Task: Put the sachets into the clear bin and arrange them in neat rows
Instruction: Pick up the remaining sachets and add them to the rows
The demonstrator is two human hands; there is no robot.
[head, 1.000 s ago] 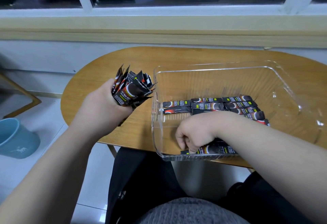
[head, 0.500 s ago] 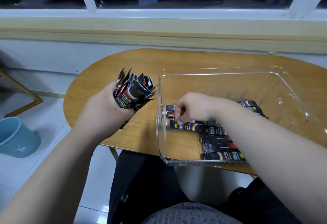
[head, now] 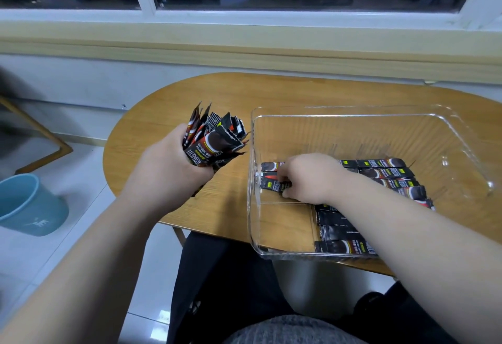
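While black sachets (head: 385, 173) lie in rows inside the clear bin (head: 339, 116) on the table (head: 168, 115), the right hand (head: 307, 178) pinches a sachet (head: 271, 185) at their left end; the left hand (head: 173, 164) grips an upright bundle (head: 214, 142) just beside the bin.

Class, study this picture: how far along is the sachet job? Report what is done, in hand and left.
Done: laid sachets line the clear bin in rows. In hand: the right hand pinches the next sachet at the left wall. Left: the bundle gripped by the left hand, outside the bin.
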